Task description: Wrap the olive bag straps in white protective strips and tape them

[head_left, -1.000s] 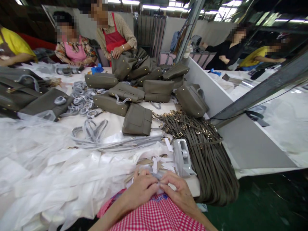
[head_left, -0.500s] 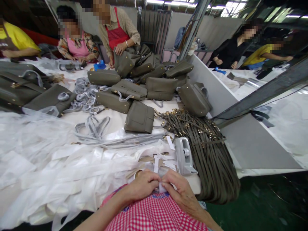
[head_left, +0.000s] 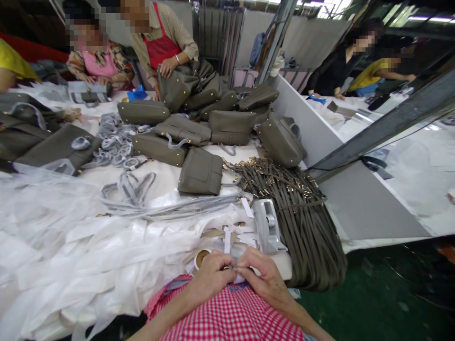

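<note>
My left hand (head_left: 215, 273) and my right hand (head_left: 260, 273) meet at the table's front edge, before the checked apron (head_left: 231, 310). Both are closed, thumbs and fingertips pinched together. Something small and pale shows between them, mostly covered by the fingers; its kind cannot be made out. A roll of tape (head_left: 201, 259) lies just beyond my left hand. Past the fingertips are loose white paper strips (head_left: 227, 239). A grey tape dispenser (head_left: 266, 227) stands beyond my right hand. Next to it, a thick bundle of olive straps with gold buckles (head_left: 309, 232) hangs over the edge.
White wrapping sheets (head_left: 88, 265) spread over the left side. Plastic-wrapped straps (head_left: 170, 206) lie across the middle, with olive handbags (head_left: 201, 171) behind. A grey partition (head_left: 369, 199) and slanting metal post (head_left: 377, 137) bound the right. A co-worker in a red apron (head_left: 161, 45) handles bags opposite.
The view has shifted slightly, so the table's things appear further left and a little higher. More of the tape roll shows beside my left hand. Both hands stay pinched together.
</note>
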Motion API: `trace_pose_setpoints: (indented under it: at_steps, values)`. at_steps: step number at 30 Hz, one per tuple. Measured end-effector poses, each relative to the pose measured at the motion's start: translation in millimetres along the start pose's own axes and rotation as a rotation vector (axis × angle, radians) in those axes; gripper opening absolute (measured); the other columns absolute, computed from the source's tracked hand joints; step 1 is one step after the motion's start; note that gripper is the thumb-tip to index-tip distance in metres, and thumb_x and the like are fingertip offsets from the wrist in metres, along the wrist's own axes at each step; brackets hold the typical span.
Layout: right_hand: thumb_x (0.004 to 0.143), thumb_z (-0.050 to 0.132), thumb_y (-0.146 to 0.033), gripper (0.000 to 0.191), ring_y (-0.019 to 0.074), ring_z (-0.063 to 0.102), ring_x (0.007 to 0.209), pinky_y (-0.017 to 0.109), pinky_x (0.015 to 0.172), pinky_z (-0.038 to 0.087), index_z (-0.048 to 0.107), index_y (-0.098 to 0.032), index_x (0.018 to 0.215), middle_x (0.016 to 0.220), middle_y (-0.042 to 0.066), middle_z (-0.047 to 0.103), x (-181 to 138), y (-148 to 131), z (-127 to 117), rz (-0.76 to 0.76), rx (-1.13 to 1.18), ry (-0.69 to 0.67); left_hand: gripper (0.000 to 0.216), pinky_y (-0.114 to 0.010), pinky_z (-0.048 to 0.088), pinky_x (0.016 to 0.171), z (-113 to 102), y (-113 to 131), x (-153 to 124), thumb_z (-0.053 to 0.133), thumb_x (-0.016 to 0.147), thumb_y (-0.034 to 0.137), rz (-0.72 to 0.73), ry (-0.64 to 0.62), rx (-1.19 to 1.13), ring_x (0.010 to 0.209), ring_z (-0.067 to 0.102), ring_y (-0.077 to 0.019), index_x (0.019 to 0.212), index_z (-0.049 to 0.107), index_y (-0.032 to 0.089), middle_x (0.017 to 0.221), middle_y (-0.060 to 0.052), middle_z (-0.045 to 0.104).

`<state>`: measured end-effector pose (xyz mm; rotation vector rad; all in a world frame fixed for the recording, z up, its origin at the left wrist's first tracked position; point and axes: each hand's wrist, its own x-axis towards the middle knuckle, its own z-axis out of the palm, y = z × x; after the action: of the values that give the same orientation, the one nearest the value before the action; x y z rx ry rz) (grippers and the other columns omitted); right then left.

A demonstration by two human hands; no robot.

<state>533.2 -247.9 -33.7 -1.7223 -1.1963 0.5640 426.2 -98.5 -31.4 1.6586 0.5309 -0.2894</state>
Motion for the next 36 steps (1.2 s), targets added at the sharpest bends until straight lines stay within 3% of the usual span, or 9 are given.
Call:
trace_pose_setpoints:
  at_steps: [6, 12, 17, 24, 28, 30, 32, 34, 36]
  values:
    - [0.101, 0.041, -0.02, 0.03, 0.0165, 0.056, 0.077, 0.027, 0.065, 0.041, 0.064, -0.017, 0.081, 0.084, 0.006, 0.063, -1.6, 1.4, -11.2, -0.24, -0.2, -0.19, 0.011, -0.027, 0.03, 0.064, 2.4, -0.7, 5.9, 0.058, 0.053, 0.022, -0.088, -0.083, -0.178, 0.067, 0.043, -0.0157, 0.06, 0.065, 0.017, 0.06, 0.004, 0.046]
    - [0.1, 0.047, -0.027, 0.024, 0.0196, 0.06, 0.085, 0.029, 0.072, 0.045, 0.069, -0.017, 0.103, 0.099, 0.008, 0.068, 8.0, -6.8, -26.1, -0.335, -0.414, -0.395, 0.018, -0.026, 0.03, 0.059, 1.5, 2.1, 4.2, 0.055, 0.051, 0.024, -0.16, -0.179, -0.43, 0.057, 0.041, -0.0125, 0.064, 0.064, 0.015, 0.058, 0.003, 0.053]
    - [0.101, 0.042, -0.023, 0.026, 0.0169, 0.058, 0.073, 0.027, 0.064, 0.042, 0.067, -0.019, 0.097, 0.083, 0.003, 0.067, 6.3, -3.9, -24.5, -0.259, -0.449, -0.285, 0.022, -0.027, 0.031, 0.061, -12.1, 3.0, 3.2, 0.058, 0.058, 0.029, -0.137, -0.228, -0.481, 0.063, 0.044, -0.014, 0.072, 0.066, 0.014, 0.064, 0.001, 0.056]
    - [0.097, 0.045, -0.026, 0.022, 0.0133, 0.057, 0.069, 0.024, 0.067, 0.045, 0.065, -0.021, 0.089, 0.076, -0.001, 0.064, 1.3, 4.0, -5.7, -0.143, -0.387, -0.172, 0.024, -0.026, 0.034, 0.068, -38.1, 7.6, 23.0, 0.06, 0.078, 0.039, -0.026, -0.517, -0.151, 0.069, 0.042, -0.0133, 0.076, 0.067, 0.016, 0.07, 0.004, 0.05]
    - [0.095, 0.051, -0.031, 0.019, 0.0157, 0.062, 0.085, 0.027, 0.08, 0.048, 0.069, -0.024, 0.096, 0.096, 0.002, 0.07, -1.9, 11.9, -12.5, -0.177, -0.324, -0.149, 0.024, -0.029, 0.042, 0.075, -37.3, 7.5, 25.2, 0.055, 0.08, 0.038, 0.041, -0.434, 0.06, 0.08, 0.052, -0.0183, 0.077, 0.069, 0.019, 0.08, 0.0, 0.059]
    - [0.09, 0.059, -0.039, 0.022, 0.0199, 0.059, 0.105, 0.033, 0.094, 0.045, 0.069, -0.026, 0.105, 0.117, 0.004, 0.067, -3.4, 26.4, -32.2, -0.055, -0.282, -0.034, 0.028, -0.034, 0.045, 0.084, -35.4, 4.7, 23.0, 0.051, 0.082, 0.041, 0.066, -0.338, 0.13, 0.088, 0.057, -0.0219, 0.085, 0.071, 0.021, 0.089, -0.003, 0.065]
    - [0.089, 0.059, -0.041, 0.028, 0.0224, 0.055, 0.114, 0.038, 0.101, 0.041, 0.068, -0.024, 0.109, 0.123, 0.007, 0.064, -4.9, 51.2, -59.2, 0.271, -0.288, 0.212, 0.034, -0.039, 0.046, 0.092, -33.9, 0.8, 21.1, 0.046, 0.084, 0.043, 0.103, -0.191, 0.199, 0.097, 0.058, -0.0248, 0.09, 0.072, 0.023, 0.097, -0.005, 0.067]
    - [0.097, 0.043, -0.034, 0.03, 0.0233, 0.057, 0.107, 0.043, 0.099, 0.041, 0.067, -0.018, 0.104, 0.112, 0.011, 0.067, -6.2, 82.5, -84.7, 0.515, -0.332, 0.344, 0.037, -0.045, 0.044, 0.097, -32.7, -3.2, 21.0, 0.043, 0.085, 0.046, 0.138, -0.021, 0.274, 0.101, 0.058, -0.0276, 0.09, 0.073, 0.024, 0.099, -0.008, 0.067]
    - [0.097, 0.046, -0.034, 0.028, 0.0214, 0.061, 0.092, 0.042, 0.092, 0.045, 0.067, -0.015, 0.091, 0.093, 0.008, 0.068, -6.8, 112.5, -101.0, 0.686, -0.332, 0.343, 0.039, -0.05, 0.043, 0.098, -31.4, -7.2, 22.9, 0.042, 0.085, 0.048, 0.173, 0.1, 0.332, 0.103, 0.058, -0.0304, 0.089, 0.073, 0.024, 0.101, -0.01, 0.067]
